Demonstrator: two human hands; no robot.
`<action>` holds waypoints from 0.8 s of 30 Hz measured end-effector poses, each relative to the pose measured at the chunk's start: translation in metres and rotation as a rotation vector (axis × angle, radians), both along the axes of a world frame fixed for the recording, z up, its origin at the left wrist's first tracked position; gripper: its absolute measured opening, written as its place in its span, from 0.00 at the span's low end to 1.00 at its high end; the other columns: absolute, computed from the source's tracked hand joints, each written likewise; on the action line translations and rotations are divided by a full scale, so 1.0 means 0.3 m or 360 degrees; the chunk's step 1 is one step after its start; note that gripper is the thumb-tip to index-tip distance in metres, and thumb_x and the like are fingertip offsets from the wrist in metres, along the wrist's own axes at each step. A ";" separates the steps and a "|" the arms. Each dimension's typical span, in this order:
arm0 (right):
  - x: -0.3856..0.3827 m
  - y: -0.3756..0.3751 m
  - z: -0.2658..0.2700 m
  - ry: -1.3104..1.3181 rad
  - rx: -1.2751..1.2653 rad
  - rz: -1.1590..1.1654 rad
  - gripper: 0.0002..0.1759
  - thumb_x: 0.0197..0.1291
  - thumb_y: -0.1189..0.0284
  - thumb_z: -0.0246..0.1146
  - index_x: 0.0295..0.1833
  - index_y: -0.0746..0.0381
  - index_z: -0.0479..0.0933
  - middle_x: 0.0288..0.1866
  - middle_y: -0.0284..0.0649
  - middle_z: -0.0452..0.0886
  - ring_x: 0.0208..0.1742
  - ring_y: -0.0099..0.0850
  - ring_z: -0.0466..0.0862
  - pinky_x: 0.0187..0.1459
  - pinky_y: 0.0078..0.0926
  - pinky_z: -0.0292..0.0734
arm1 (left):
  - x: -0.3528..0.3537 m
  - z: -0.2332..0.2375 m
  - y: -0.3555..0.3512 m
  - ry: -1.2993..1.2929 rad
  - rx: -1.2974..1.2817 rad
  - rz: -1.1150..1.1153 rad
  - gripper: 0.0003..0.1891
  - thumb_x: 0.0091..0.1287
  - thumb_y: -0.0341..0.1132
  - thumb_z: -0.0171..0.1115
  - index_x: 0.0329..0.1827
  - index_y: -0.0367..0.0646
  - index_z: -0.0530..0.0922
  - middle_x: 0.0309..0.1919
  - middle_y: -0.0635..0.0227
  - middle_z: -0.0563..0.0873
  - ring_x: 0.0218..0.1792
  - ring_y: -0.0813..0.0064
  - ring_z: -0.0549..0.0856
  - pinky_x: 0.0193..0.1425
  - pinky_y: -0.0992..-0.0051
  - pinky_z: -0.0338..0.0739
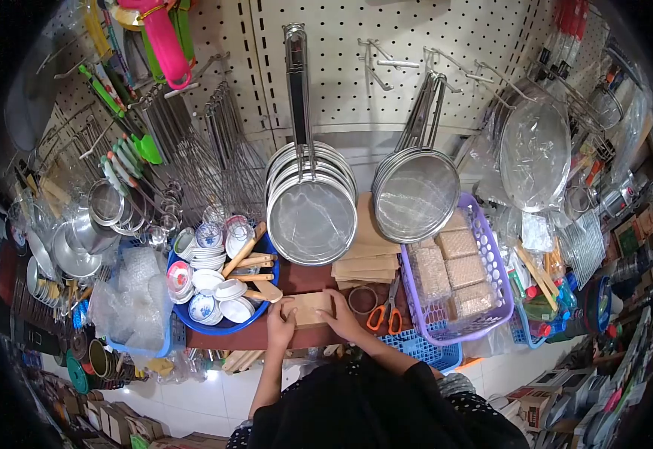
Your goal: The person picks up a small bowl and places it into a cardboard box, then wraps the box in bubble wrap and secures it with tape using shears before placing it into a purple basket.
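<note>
A small brown paper piece (309, 310) lies on the reddish-brown counter (229, 341) in front of the person. My left hand (281, 323) rests at its left end, with the thumb and fingers apart along the edge. At its right end my right hand (341, 317) touches the paper, thumb and fingers also spread. Just right of that hand are a roll of brown tape (362, 300) and orange-handled scissors (386, 314). Behind, a stack of brown paper sheets (365, 267) lies on the counter.
A blue basin (224, 326) of small dishes and wooden-handled tools stands at left. On the right, a purple basket (501, 283) holds bubble-wrapped packs. Strainers (313, 223) hang from the pegboard (326, 67). A blue basket (446, 358) is near the right forearm.
</note>
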State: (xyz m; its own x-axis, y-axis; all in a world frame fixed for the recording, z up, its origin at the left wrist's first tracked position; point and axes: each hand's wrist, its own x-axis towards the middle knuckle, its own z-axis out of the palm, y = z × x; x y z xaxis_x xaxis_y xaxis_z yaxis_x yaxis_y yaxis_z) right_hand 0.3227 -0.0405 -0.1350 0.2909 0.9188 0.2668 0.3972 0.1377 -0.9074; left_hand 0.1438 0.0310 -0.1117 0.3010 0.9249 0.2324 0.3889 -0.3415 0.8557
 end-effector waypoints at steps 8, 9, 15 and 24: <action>0.205 -0.156 -0.011 -0.0604 -0.0373 -0.0494 0.16 0.53 0.72 0.66 0.49 0.59 0.76 0.54 0.43 0.74 0.59 0.47 0.71 0.57 0.47 0.65 | 0.048 0.041 -0.027 0.0407 0.0080 0.0239 0.17 0.54 0.23 0.65 0.48 0.47 0.79 0.41 0.55 0.78 0.45 0.49 0.77 0.51 0.58 0.73; 0.214 -0.173 0.006 -0.0707 -0.0440 -0.0500 0.16 0.52 0.70 0.67 0.48 0.57 0.78 0.53 0.40 0.75 0.59 0.45 0.71 0.55 0.46 0.65 | 0.052 0.052 -0.027 0.0454 0.0054 0.0241 0.18 0.54 0.24 0.65 0.48 0.47 0.79 0.42 0.54 0.78 0.46 0.48 0.77 0.51 0.57 0.74; 0.252 -0.219 -0.008 -0.1062 -0.0526 -0.0309 0.12 0.47 0.66 0.72 0.40 0.52 0.84 0.49 0.32 0.77 0.58 0.39 0.71 0.54 0.44 0.63 | 0.075 0.152 -0.035 0.0654 -0.0272 0.0276 0.18 0.53 0.24 0.67 0.48 0.45 0.79 0.59 0.50 0.77 0.57 0.46 0.75 0.62 0.58 0.71; 0.274 -0.221 0.052 0.0339 -0.0594 -0.0173 0.08 0.58 0.70 0.69 0.41 0.61 0.83 0.35 0.33 0.82 0.35 0.23 0.81 0.36 0.22 0.74 | 0.185 0.249 -0.225 0.0466 0.0490 0.0532 0.13 0.56 0.26 0.62 0.45 0.38 0.77 0.54 0.54 0.77 0.59 0.49 0.70 0.63 0.52 0.64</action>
